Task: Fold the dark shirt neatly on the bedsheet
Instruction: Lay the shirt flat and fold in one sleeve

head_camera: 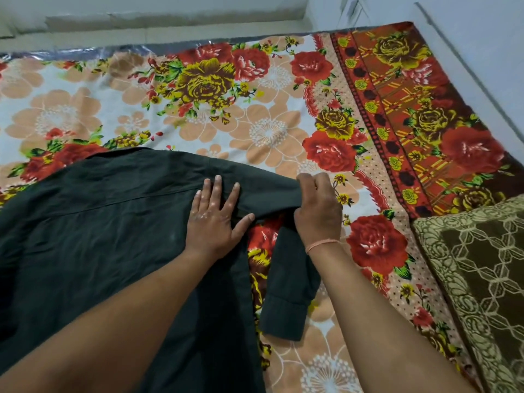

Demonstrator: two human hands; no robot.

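Observation:
The dark shirt (107, 228) lies spread back-up across the left half of the floral bedsheet (255, 131). Its right sleeve (286, 290) is bent back toward me, cuff pointing down. My left hand (215, 222) rests flat on the shirt near the shoulder, fingers spread. My right hand (317, 211) is closed on the sleeve's fold at the shoulder end, thumb and fingers pinching the dark cloth. A thin thread band circles that wrist.
A brown and beige patterned pillow (479, 279) lies at the right edge of the bed. White walls border the bed at the back and right. The sheet's red rose border (397, 143) runs along the right side.

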